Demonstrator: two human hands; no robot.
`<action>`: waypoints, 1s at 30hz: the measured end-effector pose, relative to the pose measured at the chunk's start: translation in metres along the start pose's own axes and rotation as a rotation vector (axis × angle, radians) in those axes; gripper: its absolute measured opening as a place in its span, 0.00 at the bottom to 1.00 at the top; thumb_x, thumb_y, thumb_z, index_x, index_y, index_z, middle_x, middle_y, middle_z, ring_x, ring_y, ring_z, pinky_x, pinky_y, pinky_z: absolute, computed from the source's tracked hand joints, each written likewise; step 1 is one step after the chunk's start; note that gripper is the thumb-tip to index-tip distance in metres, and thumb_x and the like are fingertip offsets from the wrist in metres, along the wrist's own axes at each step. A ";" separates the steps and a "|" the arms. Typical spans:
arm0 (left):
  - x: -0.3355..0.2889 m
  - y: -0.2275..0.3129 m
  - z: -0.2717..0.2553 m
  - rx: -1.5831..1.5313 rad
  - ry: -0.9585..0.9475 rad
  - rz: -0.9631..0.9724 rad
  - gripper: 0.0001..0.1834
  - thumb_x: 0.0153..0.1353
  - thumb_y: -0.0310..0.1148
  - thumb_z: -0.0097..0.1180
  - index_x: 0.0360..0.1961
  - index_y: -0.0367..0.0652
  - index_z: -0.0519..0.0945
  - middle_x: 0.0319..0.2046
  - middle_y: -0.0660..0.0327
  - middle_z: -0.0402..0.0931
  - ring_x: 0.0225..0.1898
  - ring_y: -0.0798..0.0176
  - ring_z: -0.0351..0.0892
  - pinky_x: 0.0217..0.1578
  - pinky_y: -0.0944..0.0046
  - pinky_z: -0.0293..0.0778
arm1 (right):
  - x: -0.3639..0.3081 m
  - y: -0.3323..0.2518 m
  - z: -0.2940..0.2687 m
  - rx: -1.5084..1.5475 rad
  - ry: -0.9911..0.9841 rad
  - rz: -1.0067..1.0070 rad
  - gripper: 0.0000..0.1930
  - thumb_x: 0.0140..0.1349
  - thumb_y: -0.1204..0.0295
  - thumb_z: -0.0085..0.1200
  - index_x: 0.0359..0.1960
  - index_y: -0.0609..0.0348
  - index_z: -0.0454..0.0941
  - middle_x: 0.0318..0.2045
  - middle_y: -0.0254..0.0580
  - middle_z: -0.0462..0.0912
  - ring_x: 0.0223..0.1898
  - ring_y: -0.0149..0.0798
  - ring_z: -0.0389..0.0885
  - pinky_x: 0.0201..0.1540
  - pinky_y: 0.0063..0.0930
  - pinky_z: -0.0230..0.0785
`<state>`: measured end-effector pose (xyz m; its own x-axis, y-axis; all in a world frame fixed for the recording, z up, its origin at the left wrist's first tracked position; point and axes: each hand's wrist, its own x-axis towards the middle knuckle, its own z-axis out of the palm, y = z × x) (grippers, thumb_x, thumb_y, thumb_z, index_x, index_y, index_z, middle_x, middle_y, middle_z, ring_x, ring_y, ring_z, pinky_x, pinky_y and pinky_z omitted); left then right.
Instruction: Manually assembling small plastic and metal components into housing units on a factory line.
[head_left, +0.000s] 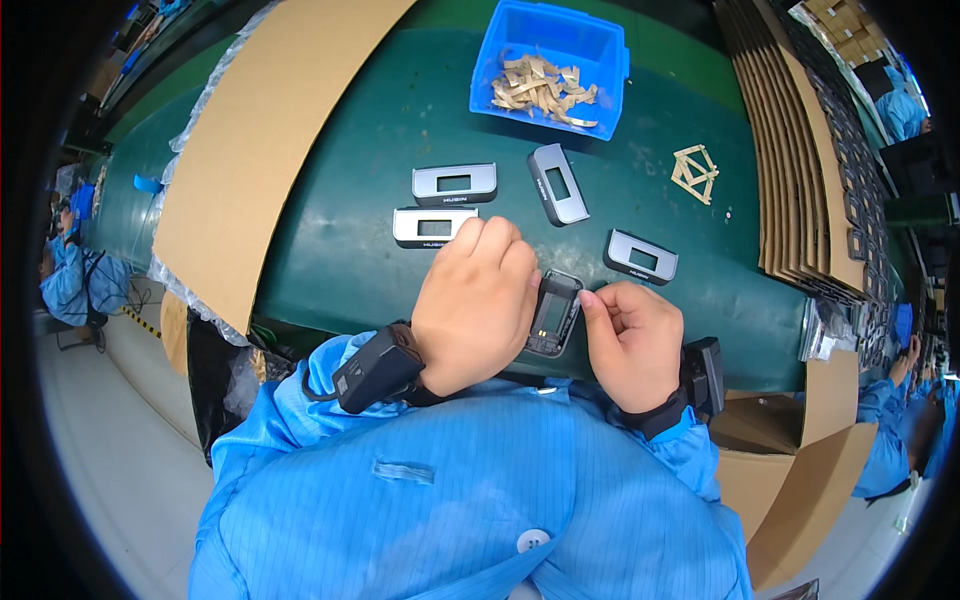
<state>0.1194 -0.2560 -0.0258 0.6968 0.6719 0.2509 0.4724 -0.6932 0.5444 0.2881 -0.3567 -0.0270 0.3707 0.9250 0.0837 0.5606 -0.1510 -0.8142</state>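
My left hand [475, 305] is closed on the left edge of a dark plastic housing [552, 318], hollow and rounded at the corners, with its inside facing up. At the housing's upper right edge, the thumb and forefinger of my right hand [635, 340] are pinched together. Whatever lies between those fingertips is too small to make out. Beyond my left hand lie two silver-and-black casings with window cutouts, a nearer one [435, 227] and a farther one [454, 184]. Similar casings rest farther off, one tilted [559, 186] and one at the right [641, 257].
A blue bin [618, 70] of curled tan strips [540, 88] stands at the back. Flat pale strips [695, 174] lie to its right. Cardboard sheets border the green table at left [270, 130] and right [775, 150]. An open carton [800, 470] sits at lower right. Other people work at both sides.
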 end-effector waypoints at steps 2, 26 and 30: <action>0.001 -0.001 0.003 0.003 0.016 0.007 0.03 0.62 0.23 0.56 0.36 0.37 0.75 0.38 0.52 0.70 0.41 0.45 0.70 0.44 0.51 0.68 | 0.002 0.003 0.001 0.009 -0.009 -0.010 0.11 0.62 0.74 0.65 0.24 0.64 0.79 0.19 0.45 0.78 0.20 0.43 0.78 0.24 0.35 0.68; 0.025 0.023 -0.040 0.059 -0.089 0.116 0.10 0.58 0.27 0.65 0.35 0.38 0.75 0.30 0.56 0.77 0.35 0.47 0.79 0.35 0.51 0.74 | 0.016 -0.033 -0.043 0.303 -0.195 0.003 0.21 0.68 0.75 0.61 0.61 0.63 0.74 0.44 0.45 0.86 0.27 0.25 0.84 0.28 0.20 0.73; 0.064 0.032 -0.062 -0.201 0.169 0.408 0.10 0.54 0.23 0.67 0.38 0.39 0.82 0.33 0.55 0.79 0.36 0.48 0.80 0.37 0.54 0.75 | 0.046 -0.045 -0.050 0.856 -0.419 0.086 0.17 0.76 0.76 0.50 0.64 0.62 0.72 0.47 0.43 0.86 0.34 0.29 0.87 0.30 0.16 0.76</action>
<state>0.1459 -0.2191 0.0574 0.6986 0.3999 0.5933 0.0534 -0.8560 0.5142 0.3169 -0.3245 0.0425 -0.0026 0.9973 -0.0735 -0.2494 -0.0718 -0.9657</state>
